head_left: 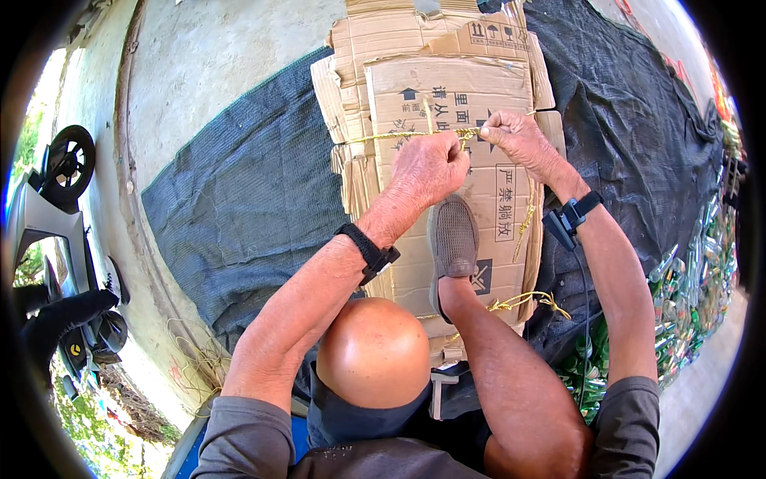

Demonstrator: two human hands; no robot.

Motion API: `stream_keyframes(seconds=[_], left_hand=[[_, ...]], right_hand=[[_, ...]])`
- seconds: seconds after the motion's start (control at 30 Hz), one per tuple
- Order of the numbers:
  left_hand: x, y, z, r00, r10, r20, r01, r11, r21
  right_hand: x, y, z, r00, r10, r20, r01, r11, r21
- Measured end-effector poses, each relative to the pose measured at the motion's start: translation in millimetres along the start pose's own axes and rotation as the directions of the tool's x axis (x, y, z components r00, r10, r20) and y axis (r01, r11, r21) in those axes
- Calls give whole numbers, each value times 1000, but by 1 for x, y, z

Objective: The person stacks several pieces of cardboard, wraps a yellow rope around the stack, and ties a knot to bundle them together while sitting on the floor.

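Observation:
A stack of flattened cardboard boxes (403, 88) lies in front of me, with a twisted yellow rope (371, 138) stretched across it. My left hand (431, 166) is closed in a fist on the rope near the middle of the stack. Just to its right, my right hand (523, 142) pinches the rope between thumb and forefinger, beside a twisted part that looks like a knot. My shoe (455, 239) presses down on the cardboard below the hands. Nearer to me, a second knotted stretch of yellow rope (519, 302) crosses the stack, its loose end at the right edge.
Dark mesh cloth (255, 184) spreads under the cardboard on the concrete floor (215, 48). Many glass bottles (686, 311) lie heaped at the right. A scooter or motorbike (60, 231) stands at the far left. Loose strands of cord (195, 359) lie at the lower left.

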State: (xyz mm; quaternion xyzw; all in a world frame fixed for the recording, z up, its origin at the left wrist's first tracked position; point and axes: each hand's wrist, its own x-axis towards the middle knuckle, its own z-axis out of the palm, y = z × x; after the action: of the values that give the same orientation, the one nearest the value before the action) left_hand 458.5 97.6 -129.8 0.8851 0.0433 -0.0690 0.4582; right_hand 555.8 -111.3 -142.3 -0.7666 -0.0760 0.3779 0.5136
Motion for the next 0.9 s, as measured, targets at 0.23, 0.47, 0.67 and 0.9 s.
stream_keyframes(seconds=[0.23, 0.47, 0.67, 0.9], left_hand=[[-1, -2, -18, 969, -92, 229, 112, 991, -78], [-20, -21, -11, 1000, -11, 21, 10, 998, 65], [-43, -59, -17, 1000, -2, -17, 4, 995, 100], [-60, -70, -14, 995, 82, -50, -72, 982, 174]], right_hand=[[-1, -6, 3, 995, 100, 27, -102, 991, 92], [24, 14, -4, 990, -64, -124, 64, 998, -3], [37, 37, -30, 963, -61, -262, 9, 981, -196], [49, 47, -42, 962, -94, -256, 33, 972, -233]])
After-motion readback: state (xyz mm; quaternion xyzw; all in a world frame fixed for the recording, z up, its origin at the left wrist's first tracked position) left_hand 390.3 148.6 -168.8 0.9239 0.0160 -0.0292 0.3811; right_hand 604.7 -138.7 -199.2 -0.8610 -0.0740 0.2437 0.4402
